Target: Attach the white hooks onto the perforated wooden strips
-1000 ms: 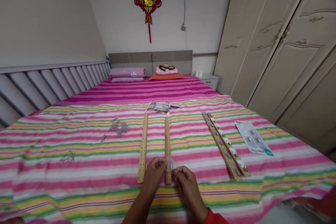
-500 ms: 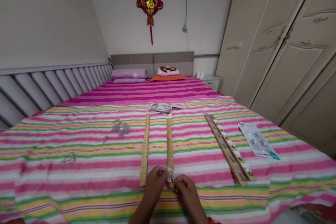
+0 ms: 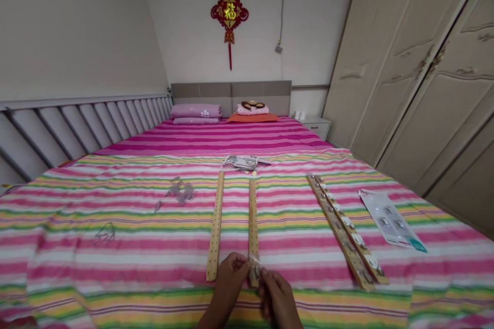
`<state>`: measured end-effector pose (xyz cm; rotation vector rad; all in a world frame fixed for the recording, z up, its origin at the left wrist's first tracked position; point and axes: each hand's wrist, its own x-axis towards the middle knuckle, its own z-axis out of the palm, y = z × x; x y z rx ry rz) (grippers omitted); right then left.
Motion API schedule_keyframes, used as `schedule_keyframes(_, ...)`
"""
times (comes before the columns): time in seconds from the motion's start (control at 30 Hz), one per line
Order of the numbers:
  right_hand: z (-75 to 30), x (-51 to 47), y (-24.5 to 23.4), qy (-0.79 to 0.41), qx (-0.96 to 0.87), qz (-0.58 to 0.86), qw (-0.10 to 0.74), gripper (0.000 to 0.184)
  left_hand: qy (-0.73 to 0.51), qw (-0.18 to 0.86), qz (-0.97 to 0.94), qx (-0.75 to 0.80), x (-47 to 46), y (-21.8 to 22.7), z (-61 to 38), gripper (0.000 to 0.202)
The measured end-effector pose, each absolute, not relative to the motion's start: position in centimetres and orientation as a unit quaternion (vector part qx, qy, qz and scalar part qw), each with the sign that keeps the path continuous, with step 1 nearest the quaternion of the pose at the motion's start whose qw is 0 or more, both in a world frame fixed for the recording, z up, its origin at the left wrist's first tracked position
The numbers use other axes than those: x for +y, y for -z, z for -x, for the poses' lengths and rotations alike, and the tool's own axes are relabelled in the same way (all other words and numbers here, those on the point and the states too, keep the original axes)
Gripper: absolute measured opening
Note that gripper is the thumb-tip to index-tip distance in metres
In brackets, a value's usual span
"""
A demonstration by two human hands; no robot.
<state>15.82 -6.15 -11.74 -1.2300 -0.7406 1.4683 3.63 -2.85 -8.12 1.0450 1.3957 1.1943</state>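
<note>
A perforated wooden strip (image 3: pixel 252 216) lies lengthwise on the bed, its near end between my hands. My left hand (image 3: pixel 230 280) pinches a small clear plastic piece (image 3: pixel 253 259) over that end. Just below it, a small shiny piece (image 3: pixel 254 271) rests on the wood; its kind is too small to tell. My right hand (image 3: pixel 278 290) is closed at the strip's right edge, fingertips together by the shiny piece; what they grip is hidden. To the left lies a second perforated wooden strip (image 3: pixel 216 226), untouched.
Two strips with small fittings (image 3: pixel 343 226) lie at right, beside a clear blister pack (image 3: pixel 391 221). Scraps of clear plastic (image 3: pixel 180 191) and a thin loop (image 3: pixel 105 234) are at left. Packets (image 3: pixel 242 163) sit beyond the strips. A railing (image 3: pixel 77 126) borders the bed's left side.
The view has tilted slightly, shifting everything right and down. The clear plastic between my fingers now looks flatter and smaller, and the shiny piece beneath it shows more.
</note>
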Motion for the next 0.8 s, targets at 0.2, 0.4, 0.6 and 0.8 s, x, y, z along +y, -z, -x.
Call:
schedule_keyframes(0.2, -15.3, -5.9, 9.9, -0.64, -0.303, 0.543, 0.451, 0.055, -0.471, 0.481, -0.445, 0.59, -2.8, 7.0, -3.6, 0.019)
schedule_keyframes(0.4, -14.8, -5.2, 9.2, -0.655, -0.294, 0.537, 0.443, 0.055, -0.458, 0.455, -0.452, 0.616, -2.3, 7.6, -3.4, 0.019)
schedule_keyframes(0.6, -14.9, -4.1, 10.1, -0.671, -0.278, 0.557, 0.403, 0.062, -0.429, 0.425, -0.493, 0.626, -2.2, 6.9, -3.7, 0.026)
schedule_keyframes(0.8, -15.4, -2.0, 12.0, -0.649, -0.32, 0.541, 0.43, 0.053, -0.367, 0.361, -0.522, 0.68, -2.3, 7.3, -4.7, 0.023)
